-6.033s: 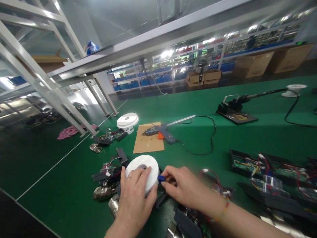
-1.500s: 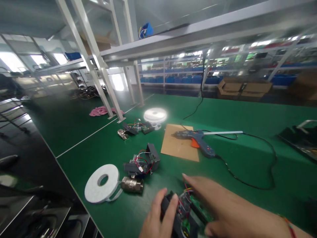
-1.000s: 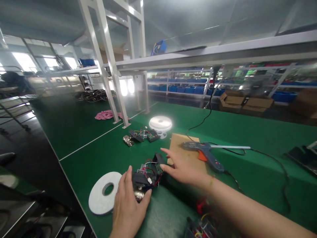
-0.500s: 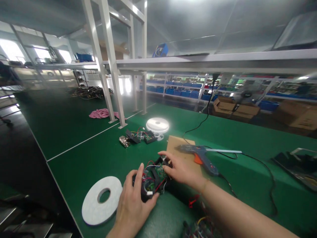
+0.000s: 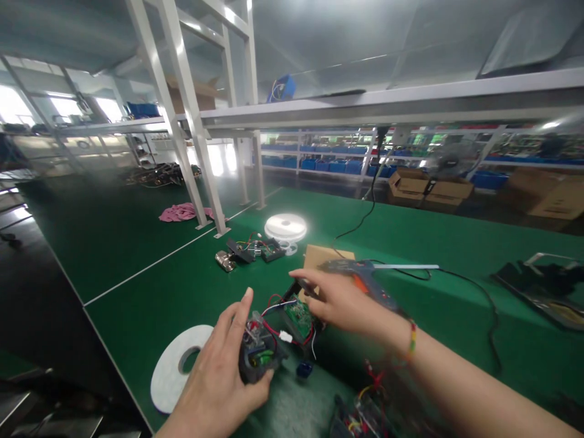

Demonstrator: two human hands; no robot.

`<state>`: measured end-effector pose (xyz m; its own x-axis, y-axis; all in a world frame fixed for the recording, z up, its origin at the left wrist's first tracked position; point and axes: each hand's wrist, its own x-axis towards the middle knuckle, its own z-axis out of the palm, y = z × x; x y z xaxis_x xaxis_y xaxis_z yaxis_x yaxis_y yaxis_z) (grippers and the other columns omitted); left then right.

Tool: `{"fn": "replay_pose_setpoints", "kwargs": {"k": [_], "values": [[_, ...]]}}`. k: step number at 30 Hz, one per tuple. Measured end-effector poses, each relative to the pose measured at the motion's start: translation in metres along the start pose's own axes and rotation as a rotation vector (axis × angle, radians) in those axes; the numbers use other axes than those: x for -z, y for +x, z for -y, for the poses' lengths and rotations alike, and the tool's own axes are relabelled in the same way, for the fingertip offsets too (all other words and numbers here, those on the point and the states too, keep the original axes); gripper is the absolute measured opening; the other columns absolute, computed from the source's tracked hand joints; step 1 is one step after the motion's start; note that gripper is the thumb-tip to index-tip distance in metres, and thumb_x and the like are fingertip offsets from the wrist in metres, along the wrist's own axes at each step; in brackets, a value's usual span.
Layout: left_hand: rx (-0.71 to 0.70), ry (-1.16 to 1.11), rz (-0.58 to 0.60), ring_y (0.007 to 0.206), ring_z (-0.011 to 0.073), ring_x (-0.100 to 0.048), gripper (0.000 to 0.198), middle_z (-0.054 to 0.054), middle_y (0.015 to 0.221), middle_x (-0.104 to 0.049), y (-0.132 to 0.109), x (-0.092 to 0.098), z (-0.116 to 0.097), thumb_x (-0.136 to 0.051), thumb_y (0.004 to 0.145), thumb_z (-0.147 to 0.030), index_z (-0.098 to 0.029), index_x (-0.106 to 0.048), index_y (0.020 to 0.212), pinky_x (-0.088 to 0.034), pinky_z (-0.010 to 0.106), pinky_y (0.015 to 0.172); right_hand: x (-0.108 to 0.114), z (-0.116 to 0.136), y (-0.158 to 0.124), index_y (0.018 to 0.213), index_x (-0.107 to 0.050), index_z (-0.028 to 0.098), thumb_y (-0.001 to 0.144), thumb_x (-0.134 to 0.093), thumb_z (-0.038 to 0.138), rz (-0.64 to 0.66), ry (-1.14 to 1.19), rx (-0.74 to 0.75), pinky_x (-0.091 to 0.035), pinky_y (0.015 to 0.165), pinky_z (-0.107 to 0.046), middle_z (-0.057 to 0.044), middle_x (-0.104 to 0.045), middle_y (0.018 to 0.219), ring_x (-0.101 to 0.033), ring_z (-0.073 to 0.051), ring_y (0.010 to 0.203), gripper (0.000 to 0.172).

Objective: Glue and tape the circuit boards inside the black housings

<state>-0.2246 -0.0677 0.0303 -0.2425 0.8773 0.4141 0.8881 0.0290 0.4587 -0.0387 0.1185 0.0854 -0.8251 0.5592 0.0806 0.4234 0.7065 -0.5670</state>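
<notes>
My left hand [image 5: 218, 371] is closed round a dark plastic housing [image 5: 258, 358] with wires and a small clear part inside, lifted off the green bench. Red, black and white wires run from it to a green circuit board [image 5: 297, 316], which my right hand [image 5: 340, 296] grips at its far edge together with a black casing piece. A small blue part [image 5: 303, 368] hangs or lies just below the board. A flat white roll of foam tape [image 5: 176, 374] lies on the bench by my left wrist.
A blue glue gun [image 5: 371, 281] with an orange trigger rests on a brown cardboard sheet [image 5: 322, 254] just behind my right hand, its black cord trailing right. Further back lie another wired assembly [image 5: 253, 249], a white tape roll [image 5: 286, 227] and a pink cloth [image 5: 180, 212]. White shelf posts rise at left.
Both hands have lifted the wired assembly off the bench and pulled its two halves apart. Six seconds ago my left hand held the tape roll, which now lies flat at left.
</notes>
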Motion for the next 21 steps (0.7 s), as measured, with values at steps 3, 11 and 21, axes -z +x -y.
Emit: {"fn": "replay_pose_setpoints", "kwargs": {"k": [3, 11, 21], "values": [[0.076, -0.134, 0.078, 0.117, 0.0309, -0.066, 0.106, 0.012, 0.142, -0.053, 0.000, 0.011, 0.008, -0.067, 0.074, -0.032, -0.037, -0.006, 0.160, -0.061, 0.049, 0.090, -0.006, -0.030, -0.003, 0.146, -0.050, 0.025, 0.089, -0.058, 0.010, 0.078, 0.119, -0.039, -0.055, 0.072, -0.029, -0.005, -0.070, 0.107, -0.068, -0.018, 0.082, 0.059], [-0.067, -0.101, 0.265, 0.135, 0.0331, -0.054, 0.107, 0.012, 0.152, -0.047, 0.009, -0.008, 0.016, -0.065, 0.073, -0.023, -0.037, -0.005, 0.160, -0.048, 0.058, 0.110, -0.048, -0.071, -0.021, 0.143, -0.051, 0.020, 0.083, -0.066, 0.005, 0.198, 0.170, -0.142, -0.056, 0.084, -0.037, -0.005, -0.070, 0.106, -0.068, -0.023, 0.094, 0.063], [-0.211, 0.149, 0.275, 0.137, 0.0377, -0.053, 0.107, 0.016, 0.159, -0.042, 0.009, -0.022, 0.014, -0.076, 0.071, -0.032, -0.031, -0.017, 0.161, -0.054, 0.059, 0.104, -0.050, -0.075, -0.032, 0.146, -0.052, 0.016, 0.086, -0.073, 0.019, 0.229, 0.002, -0.181, -0.042, 0.112, -0.053, -0.017, -0.058, 0.143, -0.054, -0.034, 0.131, 0.063]]}}
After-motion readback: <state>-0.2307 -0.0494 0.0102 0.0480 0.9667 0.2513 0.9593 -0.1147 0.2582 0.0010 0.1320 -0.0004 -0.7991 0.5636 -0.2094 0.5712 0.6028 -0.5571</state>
